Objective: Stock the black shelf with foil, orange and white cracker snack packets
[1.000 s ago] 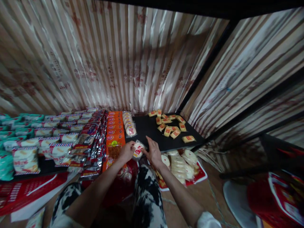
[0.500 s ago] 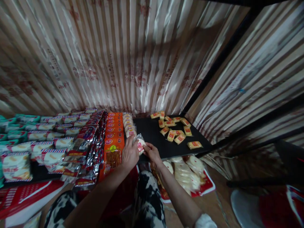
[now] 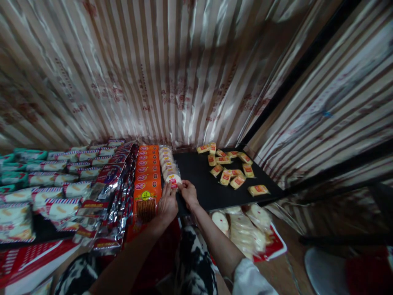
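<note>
A round white cake in a clear wrapper with a red label [image 3: 173, 179] lies at the near end of a row of like wrapped cakes [image 3: 166, 153], overlapping the one behind. My left hand [image 3: 168, 203] grips its near left edge with the fingertips. At its right edge, my right hand [image 3: 188, 193] pinches the wrapper between thumb and fingers. Just left of the row lie overlapping orange snack packets [image 3: 148, 172], the front one showing brown sticks through a window. My fingers partly cover the near side of the held cake.
Small yellow wrapped cakes [image 3: 237, 181] lie scattered on the black shelf [image 3: 202, 186] to the right. Dark red packets [image 3: 107, 180] and white and green bags [image 3: 52, 179] fill the left. Below stands a red-and-white tray [image 3: 278, 241] with bagged white cakes. A striped sheet [image 3: 172, 73] hangs behind.
Both hands have brought the wrapped cake left and away from me, from beside the row to its near end, where it now lies flat. The view has shifted slightly.
</note>
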Demonstrator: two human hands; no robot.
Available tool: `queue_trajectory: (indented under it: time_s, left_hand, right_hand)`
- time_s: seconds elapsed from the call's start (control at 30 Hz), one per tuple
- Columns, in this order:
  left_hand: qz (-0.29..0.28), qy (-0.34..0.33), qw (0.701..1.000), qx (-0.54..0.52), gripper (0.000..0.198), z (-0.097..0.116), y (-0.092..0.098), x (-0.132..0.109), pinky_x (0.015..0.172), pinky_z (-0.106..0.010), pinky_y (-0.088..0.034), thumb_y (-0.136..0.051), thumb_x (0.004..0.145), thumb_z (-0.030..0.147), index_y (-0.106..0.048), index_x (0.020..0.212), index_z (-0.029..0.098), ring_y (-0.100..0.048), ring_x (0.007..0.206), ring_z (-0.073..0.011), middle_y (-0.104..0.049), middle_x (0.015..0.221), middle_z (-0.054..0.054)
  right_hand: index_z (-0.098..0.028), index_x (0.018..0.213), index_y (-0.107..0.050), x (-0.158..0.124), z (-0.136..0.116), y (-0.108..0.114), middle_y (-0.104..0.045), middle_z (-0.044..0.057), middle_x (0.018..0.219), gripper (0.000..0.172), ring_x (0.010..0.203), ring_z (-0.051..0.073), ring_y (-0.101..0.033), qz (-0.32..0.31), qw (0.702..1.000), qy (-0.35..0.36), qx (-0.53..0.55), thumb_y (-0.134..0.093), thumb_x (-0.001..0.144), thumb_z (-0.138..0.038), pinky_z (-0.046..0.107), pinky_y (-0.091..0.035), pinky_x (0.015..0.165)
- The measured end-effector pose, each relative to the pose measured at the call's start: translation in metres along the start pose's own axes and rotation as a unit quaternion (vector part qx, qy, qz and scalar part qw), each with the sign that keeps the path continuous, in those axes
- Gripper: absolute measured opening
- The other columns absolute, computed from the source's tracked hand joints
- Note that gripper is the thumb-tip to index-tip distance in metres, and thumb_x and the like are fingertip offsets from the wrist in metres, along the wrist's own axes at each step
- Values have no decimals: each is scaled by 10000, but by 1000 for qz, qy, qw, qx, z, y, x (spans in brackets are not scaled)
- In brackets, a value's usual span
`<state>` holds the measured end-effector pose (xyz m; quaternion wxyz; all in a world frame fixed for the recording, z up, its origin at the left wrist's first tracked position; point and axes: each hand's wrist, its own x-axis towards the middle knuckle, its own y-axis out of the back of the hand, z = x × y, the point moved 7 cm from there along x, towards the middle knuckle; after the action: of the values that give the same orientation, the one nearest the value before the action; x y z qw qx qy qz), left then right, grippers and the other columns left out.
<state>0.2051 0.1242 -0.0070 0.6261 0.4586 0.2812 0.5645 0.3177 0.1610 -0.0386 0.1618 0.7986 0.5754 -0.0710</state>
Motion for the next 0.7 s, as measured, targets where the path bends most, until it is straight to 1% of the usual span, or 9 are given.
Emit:
queue_trajectory:
  time_s: [0.1, 0.2, 0.33, 0.4, 0.47, 0.53, 0.6, 0.63, 0.7]
  left_hand:
    - [-1, 3, 1000, 13, 507, -5, -2, 2, 1097, -377, -321, -385, 772, 56, -484, 1269, 82, -297, 1341, -248, -423, 1400, -125]
    - [-5, -7, 1000, 27, 499, -6, -3, 4, 1088, -369, -335, -378, 777, 64, -485, 1264, 83, -303, 1338, -243, -431, 1395, -120]
    - [-16, -19, 999, 36, 500, -4, -1, 6, 1069, -365, -360, -373, 771, 61, -484, 1258, 73, -316, 1332, -241, -452, 1377, -130]
    - [-24, -18, 999, 35, 499, -3, -1, 6, 1063, -378, -366, -376, 771, 62, -483, 1258, 86, -295, 1342, -246, -442, 1386, -124]
    - [-33, -14, 999, 33, 502, -3, 0, 5, 1063, -396, -359, -379, 772, 57, -477, 1262, 103, -262, 1356, -248, -427, 1399, -118]
    - [-38, -15, 999, 28, 504, -3, 2, 4, 1053, -399, -364, -378, 771, 44, -470, 1263, 100, -234, 1366, -250, -405, 1413, -125]
    - [-31, -23, 999, 22, 496, -2, 8, 2, 1043, -388, -370, -370, 774, 36, -463, 1260, 83, -225, 1368, -249, -368, 1433, -135]
    - [-26, -26, 999, 19, 475, -1, 13, 1, 1036, -381, -374, -366, 782, 40, -475, 1243, 78, -257, 1354, -248, -381, 1421, -142]
    - [-14, -39, 999, 2, 409, 5, 25, -5, 1011, -356, -392, -359, 805, 62, -525, 1178, 92, -383, 1270, -230, -482, 1328, -139]
  right_hand:
    - [-232, 889, -647, 0, -9, 4, -679, 15, 830, 182, 812, 184, -626, 11, 988, 15, -155, -597, 730, -307, 272, -457, 714]
    - [-265, 999, -636, -3, -16, 4, -685, 25, 949, 241, 883, 197, -621, 14, 949, 36, -312, -512, 814, -355, 276, -443, 708]
    - [-230, 1027, -639, -7, -23, 2, -654, 97, 994, 297, 966, 241, -572, 40, 913, 109, -392, -480, 841, -398, 298, -429, 736]
    - [-213, 1017, -640, -9, -23, 1, -640, 116, 980, 303, 962, 243, -556, 56, 902, 142, -405, -481, 843, -403, 305, -420, 759]
    - [-210, 1020, -629, -9, -21, 0, -633, 107, 959, 299, 943, 228, -549, 60, 899, 157, -403, -474, 846, -397, 301, -414, 774]
    - [-200, 1037, -614, -8, -19, 0, -627, 99, 958, 310, 945, 219, -540, 54, 904, 160, -393, -465, 847, -394, 301, -408, 799]
    - [-170, 1078, -591, -10, -19, 2, -622, 107, 977, 352, 958, 218, -532, 56, 917, 160, -362, -458, 844, -396, 311, -400, 839]
    - [-151, 1099, -577, -13, -20, 5, -619, 115, 991, 376, 965, 219, -528, 63, 924, 164, -339, -455, 841, -396, 318, -395, 858]
    - [-120, 1128, -549, -25, -25, 12, -614, 125, 1006, 411, 950, 213, -533, 85, 939, 181, -279, -445, 837, -390, 320, -397, 866]
